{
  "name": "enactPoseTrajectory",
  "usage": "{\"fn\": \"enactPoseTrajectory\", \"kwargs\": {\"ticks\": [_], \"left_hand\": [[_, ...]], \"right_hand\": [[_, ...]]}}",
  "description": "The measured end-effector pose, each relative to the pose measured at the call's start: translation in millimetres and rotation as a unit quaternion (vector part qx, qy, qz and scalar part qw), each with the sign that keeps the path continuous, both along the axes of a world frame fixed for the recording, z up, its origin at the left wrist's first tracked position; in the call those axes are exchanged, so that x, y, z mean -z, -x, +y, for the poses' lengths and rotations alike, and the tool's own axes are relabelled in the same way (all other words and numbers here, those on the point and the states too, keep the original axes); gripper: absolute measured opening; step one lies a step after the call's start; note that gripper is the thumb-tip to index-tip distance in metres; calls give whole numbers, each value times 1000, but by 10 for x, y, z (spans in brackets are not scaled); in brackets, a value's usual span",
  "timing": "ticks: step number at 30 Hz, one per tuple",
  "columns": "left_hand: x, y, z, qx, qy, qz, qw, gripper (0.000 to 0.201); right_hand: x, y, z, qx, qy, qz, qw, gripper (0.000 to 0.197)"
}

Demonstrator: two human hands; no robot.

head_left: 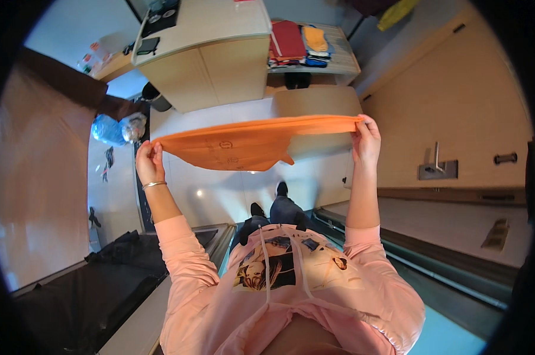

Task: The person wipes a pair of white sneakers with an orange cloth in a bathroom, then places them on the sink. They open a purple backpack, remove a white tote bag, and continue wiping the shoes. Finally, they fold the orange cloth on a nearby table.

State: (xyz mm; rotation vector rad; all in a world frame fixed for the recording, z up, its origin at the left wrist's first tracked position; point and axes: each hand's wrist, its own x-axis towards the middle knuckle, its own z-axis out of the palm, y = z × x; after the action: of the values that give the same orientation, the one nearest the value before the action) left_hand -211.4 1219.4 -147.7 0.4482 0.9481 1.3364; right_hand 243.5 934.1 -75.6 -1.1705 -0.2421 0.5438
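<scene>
An orange T-shirt (232,145) is stretched out in the air in front of me, with a small dark print on its face. My left hand (150,161) pinches one end of it between thumb and fingers. At the opposite end, my right hand (367,139) grips a narrower part, held slightly higher. The upper edge runs nearly straight between both hands, while the cloth sags below it. A short flap, which looks like a sleeve, hangs toward the right of the middle.
Beyond the shirt stands a pale cabinet (205,77). Folded clothes (288,44) lie on a low shelf (345,56) beside it. A wooden door (439,112) with a metal handle is at right. Blue plastic bags (106,129) sit at left, near a dark bin (156,99).
</scene>
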Motion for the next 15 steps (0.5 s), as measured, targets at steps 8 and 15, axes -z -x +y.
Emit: {"fn": "enactPoseTrajectory", "kwargs": {"ticks": [8, 15], "left_hand": [[-310, -1037, -534, 116, -337, 485, 798, 73], [-668, -2112, -223, 263, -265, 473, 798, 56]], "right_hand": [[-666, 533, 1646, -264, -19, -286, 921, 13], [-1295, 545, 2565, -389, -93, -412, 819, 14]]}}
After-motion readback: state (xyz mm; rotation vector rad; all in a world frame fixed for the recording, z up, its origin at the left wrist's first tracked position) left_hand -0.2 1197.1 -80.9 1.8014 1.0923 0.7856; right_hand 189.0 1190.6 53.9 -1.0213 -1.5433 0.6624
